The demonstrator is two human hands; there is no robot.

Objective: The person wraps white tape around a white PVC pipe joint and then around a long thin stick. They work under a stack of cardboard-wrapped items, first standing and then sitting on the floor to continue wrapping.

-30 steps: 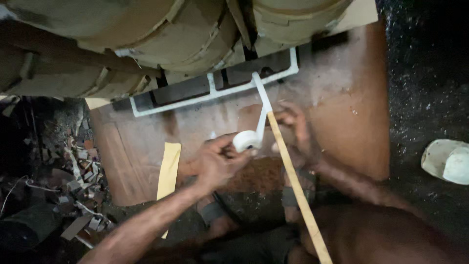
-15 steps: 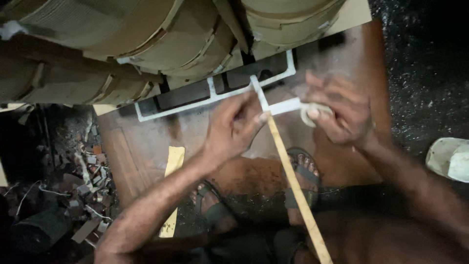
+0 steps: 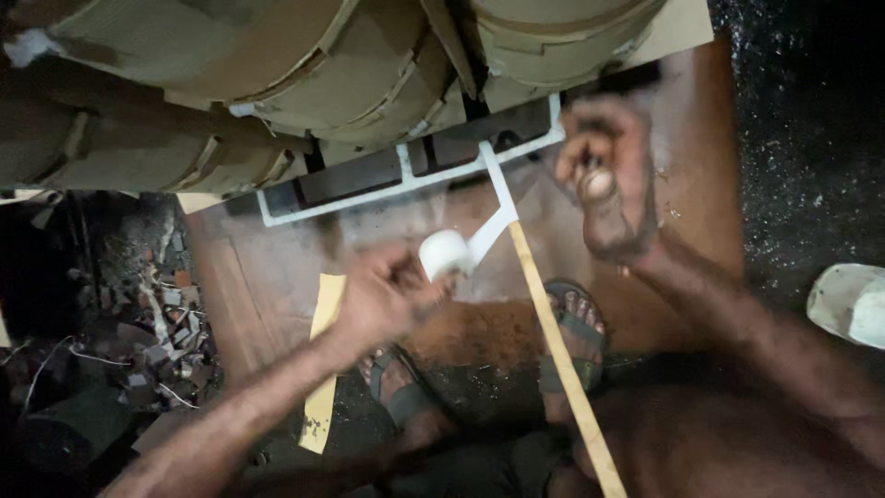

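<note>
Rubble [image 3: 138, 314]: heaped at far left, dark, beside the board.
Board [image 3: 277, 277]: brown, flat on the ground under both hands.
Yellow strip [image 3: 323, 360]: lying on the board's left part, just left of the left forearm.
Left hand [image 3: 383, 295]: closed around a tape roll, knuckles up, above the board.
Tape roll [image 3: 444, 253]: white, at the left fingertips, near the middle; white band running from it up to the frame.
Frame [image 3: 406, 175]: white, long, lying across the board's top edge, below stacked tan curved pieces [image 3: 277, 74]; one white bar dropping from it toward the roll.
Stick [image 3: 562, 360]: pale wood, slanting from the bar's end down to the bottom edge, crossing the right foot.
Sandals [image 3: 572, 337]: on both feet, on the board's near edge.
Right hand [image 3: 608, 175]: raised right of the bar, fingers curled around something small and pale; blurred, cannot tell what.
White object [image 3: 853, 304]: at far right on dark ground.
</note>
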